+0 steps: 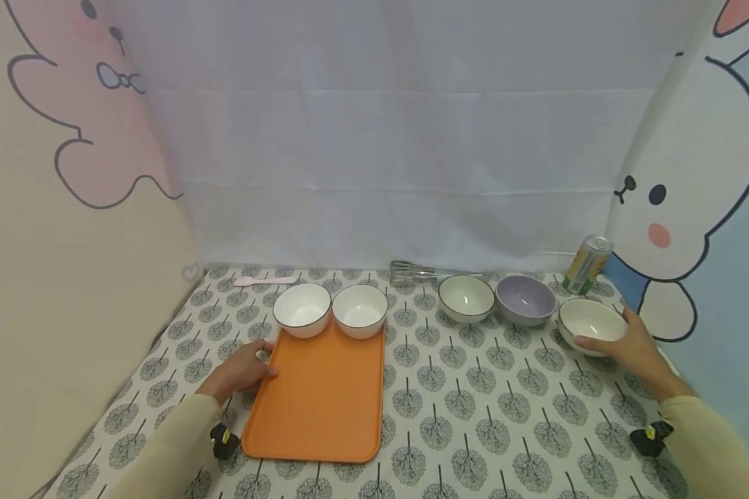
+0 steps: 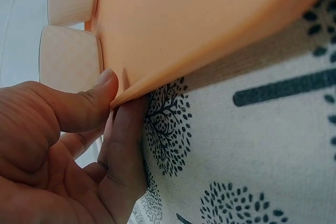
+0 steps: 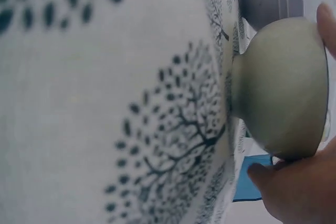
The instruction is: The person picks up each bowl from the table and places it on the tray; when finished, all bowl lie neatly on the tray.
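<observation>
At the left edge of the orange tray, my left hand pinches the rim. The left wrist view shows the thumb on top and fingers beneath. Two white bowls with dark rims, a left one and a right one, stand side by side at the tray's far end. My right hand holds a cream bowl at the far right, its thumb along the near side and its fingers around the right side. In the right wrist view that bowl is upright, its foot close to the cloth.
Left of the held bowl stand a purple bowl and a pale green bowl. Behind them lies a metal whisk. A tilted can is at the back right, a pink spoon at the back left. Fabric walls enclose the patterned tablecloth.
</observation>
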Demonstrator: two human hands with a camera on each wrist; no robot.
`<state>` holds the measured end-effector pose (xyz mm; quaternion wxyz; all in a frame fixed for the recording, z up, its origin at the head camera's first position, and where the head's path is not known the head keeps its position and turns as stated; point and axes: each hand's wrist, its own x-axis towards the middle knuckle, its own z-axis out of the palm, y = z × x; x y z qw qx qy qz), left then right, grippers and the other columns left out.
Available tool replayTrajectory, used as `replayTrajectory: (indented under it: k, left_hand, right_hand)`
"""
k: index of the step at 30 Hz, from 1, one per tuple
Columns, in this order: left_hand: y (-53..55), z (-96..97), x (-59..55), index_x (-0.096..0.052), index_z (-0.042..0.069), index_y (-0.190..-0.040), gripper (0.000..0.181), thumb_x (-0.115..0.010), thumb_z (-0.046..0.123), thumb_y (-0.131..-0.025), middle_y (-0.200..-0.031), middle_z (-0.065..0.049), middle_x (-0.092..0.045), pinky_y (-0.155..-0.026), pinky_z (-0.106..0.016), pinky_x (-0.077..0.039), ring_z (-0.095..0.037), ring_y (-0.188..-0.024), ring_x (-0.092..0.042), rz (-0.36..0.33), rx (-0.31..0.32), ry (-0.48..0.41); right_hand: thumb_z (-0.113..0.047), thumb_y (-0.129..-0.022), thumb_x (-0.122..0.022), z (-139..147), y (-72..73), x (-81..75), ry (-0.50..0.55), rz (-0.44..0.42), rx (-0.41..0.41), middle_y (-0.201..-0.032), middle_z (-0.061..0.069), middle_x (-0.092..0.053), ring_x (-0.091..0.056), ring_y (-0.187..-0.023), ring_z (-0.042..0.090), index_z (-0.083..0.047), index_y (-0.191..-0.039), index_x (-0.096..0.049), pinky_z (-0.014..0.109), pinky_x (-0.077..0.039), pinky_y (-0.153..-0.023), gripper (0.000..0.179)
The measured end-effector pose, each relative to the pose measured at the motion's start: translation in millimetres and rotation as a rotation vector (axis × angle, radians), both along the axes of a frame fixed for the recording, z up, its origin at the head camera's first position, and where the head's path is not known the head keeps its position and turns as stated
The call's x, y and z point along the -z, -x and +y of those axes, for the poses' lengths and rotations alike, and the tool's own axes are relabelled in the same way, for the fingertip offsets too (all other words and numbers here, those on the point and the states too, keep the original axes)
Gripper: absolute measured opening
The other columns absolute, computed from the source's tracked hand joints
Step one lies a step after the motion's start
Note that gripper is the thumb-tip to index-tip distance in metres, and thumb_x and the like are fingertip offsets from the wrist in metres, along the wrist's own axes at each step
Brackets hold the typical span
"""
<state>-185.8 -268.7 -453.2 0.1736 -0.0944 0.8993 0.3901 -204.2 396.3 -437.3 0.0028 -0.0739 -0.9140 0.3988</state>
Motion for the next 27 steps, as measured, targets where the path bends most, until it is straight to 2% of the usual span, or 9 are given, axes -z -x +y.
replayTrajectory:
  k: [4,9,13,17,22,27]
  left_hand:
    - [-1.1,0.7,2.1,-0.047,-0.008,-0.132,0.049,-0.070,0.001,-0.089,-0.091,-0.013,-0.067,-0.068,-0.041,-0.058,-0.025,-0.077,-0.069,0.013,0.006,-0.027]
    - [-0.6,-0.7,1.6,-0.047,-0.008,-0.132,0.048,-0.069,0.000,-0.089,-0.093,-0.014,-0.067,-0.070,-0.041,-0.058,-0.025,-0.079,-0.069,0.015,0.008,-0.025]
    - [2.3,-1.1,-1.0,-0.048,-0.008,-0.132,0.049,-0.069,0.002,-0.090,-0.092,-0.014,-0.067,-0.070,-0.040,-0.058,-0.024,-0.078,-0.068,0.022,0.030,0.015]
    - [3.4,0.2,-2.1,-0.047,-0.009,-0.133,0.049,-0.068,0.002,-0.090,-0.089,-0.013,-0.066,-0.068,-0.040,-0.058,-0.024,-0.075,-0.068,0.011,0.038,0.008]
    - [2.1,1.3,-1.8,-0.047,-0.009,-0.133,0.049,-0.068,0.001,-0.090,-0.090,-0.014,-0.067,-0.068,-0.040,-0.058,-0.024,-0.075,-0.068,0.009,0.031,-0.006]
    - [0.0,0.6,-2.2,-0.048,-0.008,-0.132,0.049,-0.070,0.002,-0.090,-0.093,-0.014,-0.067,-0.069,-0.039,-0.058,-0.023,-0.077,-0.068,0.009,0.014,0.012]
  right_hand:
    - [-0.036,-0.085,-0.081,4,2.7,7.7,-0.026,-0.017,0.012,-0.140,0.051,-0.015,-0.029,-0.124,0.065,0.017,-0.149,0.010,0.074,-0.032,-0.098,0.123]
    - [-0.031,-0.079,-0.086,7,3.9,12.7,-0.053,0.029,-0.033,-0.136,0.048,-0.022,-0.035,-0.119,0.063,0.019,-0.149,0.003,0.073,-0.036,-0.093,0.123]
    - [-0.031,-0.081,-0.085,8,0.8,18.1,-0.039,0.087,-0.056,-0.131,0.044,-0.032,-0.043,-0.112,0.059,0.020,-0.147,-0.008,0.066,-0.044,-0.083,0.113]
    - [-0.031,-0.083,-0.084,9,-3.4,22.2,-0.023,0.108,-0.049,-0.128,0.043,-0.037,-0.046,-0.110,0.056,0.020,-0.145,-0.014,0.062,-0.046,-0.080,0.107]
    - [-0.033,-0.085,-0.082,10,-7.3,15.6,-0.002,0.093,-0.049,-0.135,0.045,-0.031,-0.041,-0.116,0.059,0.017,-0.151,-0.005,0.068,-0.042,-0.085,0.112]
    - [-0.034,-0.088,-0.079,5,-7.7,-4.4,0.024,0.077,-0.052,-0.145,0.049,-0.015,-0.030,-0.125,0.065,0.013,-0.152,0.010,0.076,-0.033,-0.093,0.119]
